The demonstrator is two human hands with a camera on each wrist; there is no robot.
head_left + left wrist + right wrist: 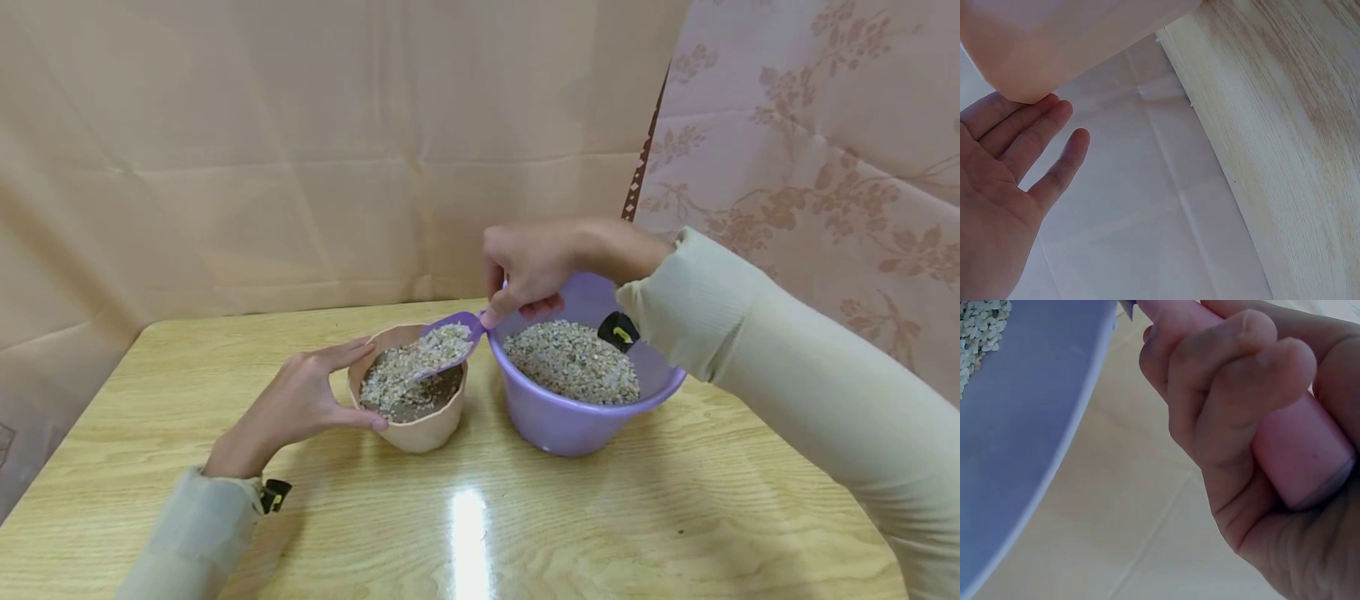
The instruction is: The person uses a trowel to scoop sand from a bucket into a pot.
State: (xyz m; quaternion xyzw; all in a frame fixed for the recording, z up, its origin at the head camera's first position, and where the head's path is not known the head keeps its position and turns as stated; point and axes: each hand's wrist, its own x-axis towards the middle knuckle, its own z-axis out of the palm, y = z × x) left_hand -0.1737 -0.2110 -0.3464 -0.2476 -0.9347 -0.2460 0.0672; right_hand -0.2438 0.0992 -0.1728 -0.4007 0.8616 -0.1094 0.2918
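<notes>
1. the left hand (300, 404), low and left of centre in the head view, rests with straight fingers against the side of the peach pot (420, 429) — thumb along the near wall, fingertips at the far rim. its grip is open, only steadying; a firm press there should keep the pot from sliding on the tabletop (480, 517).
2. the peach pot, just left of centre, holds dark soil with a layer of pale gravel (390, 379) over much of it.
3. the purple scoop (450, 342) hangs tilted over the pot, loaded with gravel; tipping it slowly and low over the rim looks the surest way to avoid spills.
4. the right hand (528, 267), above centre, has its grip curled tight round the scoop's pink handle (1297, 462).
5. the purple tub (585, 417), right of centre and just beside the pot, is about half full of the same gravel.
</notes>
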